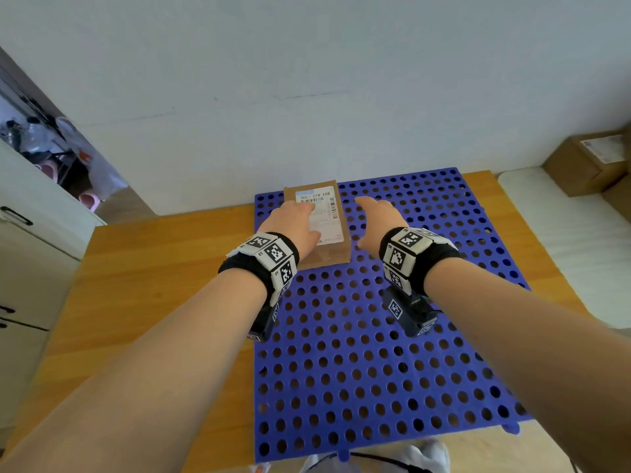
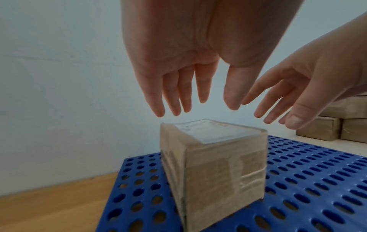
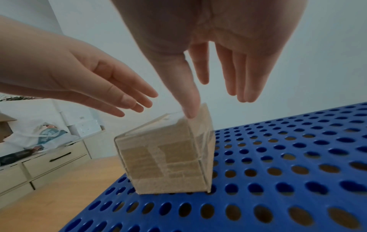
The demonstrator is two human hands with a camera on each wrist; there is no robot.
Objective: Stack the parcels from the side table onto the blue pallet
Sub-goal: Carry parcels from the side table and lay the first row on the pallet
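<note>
Both hands — left hand (image 1: 296, 222), right hand (image 1: 378, 222) — hover spread above and beside the parcel (image 2: 214, 163) on the pallet (image 1: 392, 353); a careless brush could shove it askew.

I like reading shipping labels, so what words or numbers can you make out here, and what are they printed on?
"501- Z18 E08": top line of the white label on the parcel lying on the blue pallet.
Barcodes and small print below it: too small to read.
Label on the side-table parcel: too blurred to read.
Wristband marker squares: patterns, no text.
</note>
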